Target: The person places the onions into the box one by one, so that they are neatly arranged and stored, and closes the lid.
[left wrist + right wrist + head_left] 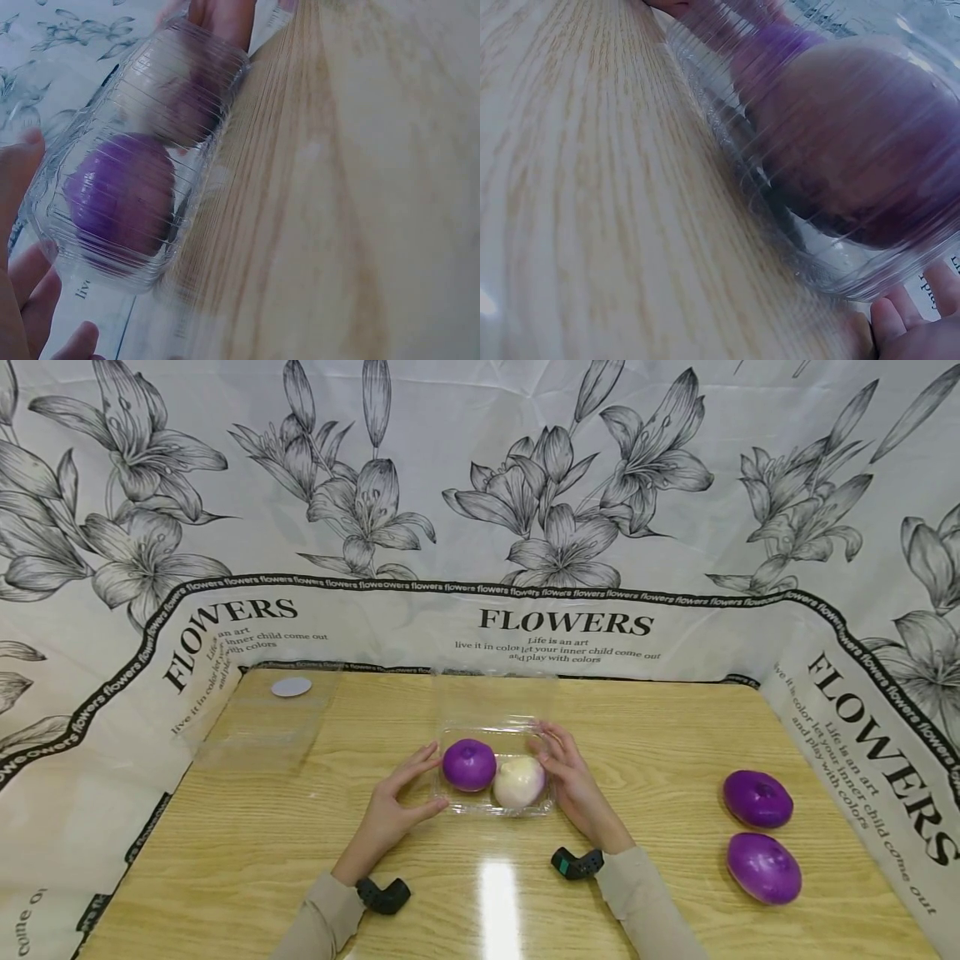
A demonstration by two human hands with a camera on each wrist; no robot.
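A clear plastic clamshell box point(459, 804) lies on the table with its lid point(495, 697) folded back. Inside are two purple onions: the left one point(469, 765) shows its purple skin, while the right one point(517, 783) turns a pale, whitish face upward. At the box's left end is my left hand point(390, 806), thumb and fingers spread, fingertips at the box's edge. My right hand point(581, 781) is at the other end, fingers bent lightly along the wall and back corner. Its thumb is hard to make out. Ribbed plastic point(202, 52) covers the onions in the left wrist view.
Two more purple onions, a farther one point(757, 799) and a nearer one point(764, 868), lie at the right of the wooden table point(637, 718). Another clear plastic box point(262, 727) with a white oval label point(291, 687) stands at the back left. Flower-printed cloth point(405, 618) encloses the table.
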